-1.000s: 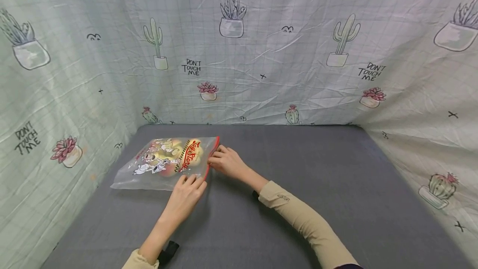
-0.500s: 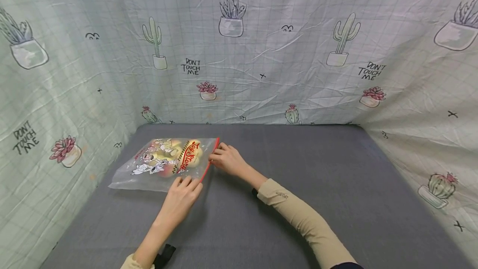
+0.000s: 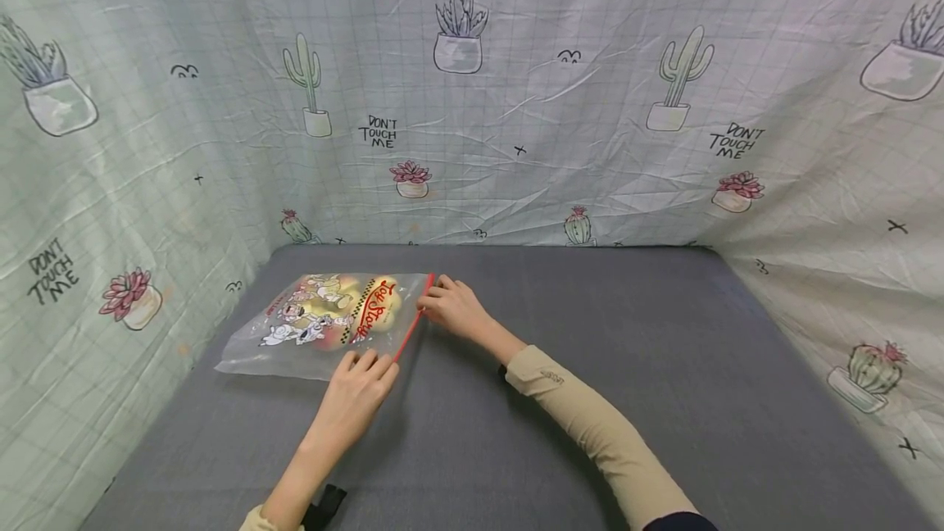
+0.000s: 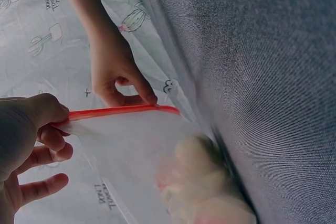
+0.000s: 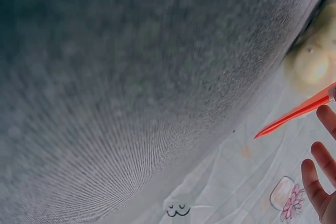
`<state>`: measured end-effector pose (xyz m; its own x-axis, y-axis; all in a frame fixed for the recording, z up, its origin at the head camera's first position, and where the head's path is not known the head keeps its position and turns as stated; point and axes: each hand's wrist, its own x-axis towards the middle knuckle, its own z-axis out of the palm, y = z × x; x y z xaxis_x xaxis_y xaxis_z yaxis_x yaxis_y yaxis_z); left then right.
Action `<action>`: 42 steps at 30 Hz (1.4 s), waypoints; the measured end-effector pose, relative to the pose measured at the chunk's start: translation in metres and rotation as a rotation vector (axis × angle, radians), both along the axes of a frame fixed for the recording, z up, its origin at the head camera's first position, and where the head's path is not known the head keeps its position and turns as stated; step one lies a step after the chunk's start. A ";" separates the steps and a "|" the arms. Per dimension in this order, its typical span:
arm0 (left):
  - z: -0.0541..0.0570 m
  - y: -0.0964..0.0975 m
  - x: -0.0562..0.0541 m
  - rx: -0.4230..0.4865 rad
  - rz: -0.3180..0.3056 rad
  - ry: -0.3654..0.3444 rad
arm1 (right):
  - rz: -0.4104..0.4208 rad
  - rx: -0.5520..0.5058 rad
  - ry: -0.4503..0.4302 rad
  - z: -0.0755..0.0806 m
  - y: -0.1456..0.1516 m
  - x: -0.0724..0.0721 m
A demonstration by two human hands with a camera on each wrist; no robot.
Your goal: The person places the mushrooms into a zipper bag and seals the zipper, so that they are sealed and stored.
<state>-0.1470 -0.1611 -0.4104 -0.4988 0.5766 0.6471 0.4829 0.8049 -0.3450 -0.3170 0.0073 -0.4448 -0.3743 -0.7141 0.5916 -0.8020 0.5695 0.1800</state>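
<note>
A clear plastic zipper bag (image 3: 295,363) with cartoon figures and "Toy Story" lettering lies on the left of the table. Round yellowish and pinkish things (image 4: 205,182) show through it; their kind is unclear. Along its right edge runs a red zipper strip (image 4: 113,111). My left hand (image 3: 357,396) pinches the near end of that strip between thumb and index finger, the other fingers loose. Farther along, towards the strip's far end, my right hand (image 3: 459,310) pinches it with thumb and finger. In the right wrist view only a few right fingers (image 5: 317,184) show.
Grey cloth covers the table (image 3: 605,367). A hanging sheet (image 3: 516,105) printed with cacti encloses the back and both sides. A black strap (image 3: 324,506) is at my left wrist.
My right hand has slid along the red strip towards its far end. My left hand has shifted slightly left with the bag's near corner, still pinching it.
</note>
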 end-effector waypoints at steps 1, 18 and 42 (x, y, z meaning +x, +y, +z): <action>0.000 0.000 0.000 0.001 -0.001 0.002 | -0.007 0.003 -0.006 0.000 0.000 -0.001; 0.005 -0.001 0.005 0.019 -0.011 0.003 | -0.081 0.001 -0.040 -0.002 0.001 -0.020; 0.005 -0.015 0.018 0.062 -0.017 -0.001 | -0.112 0.032 -0.093 0.000 0.005 -0.024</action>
<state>-0.1289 -0.1764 -0.4054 -0.4904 0.5434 0.6813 0.4969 0.8166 -0.2937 -0.3405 0.0127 -0.4452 -0.5053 -0.6824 0.5283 -0.7477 0.6518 0.1269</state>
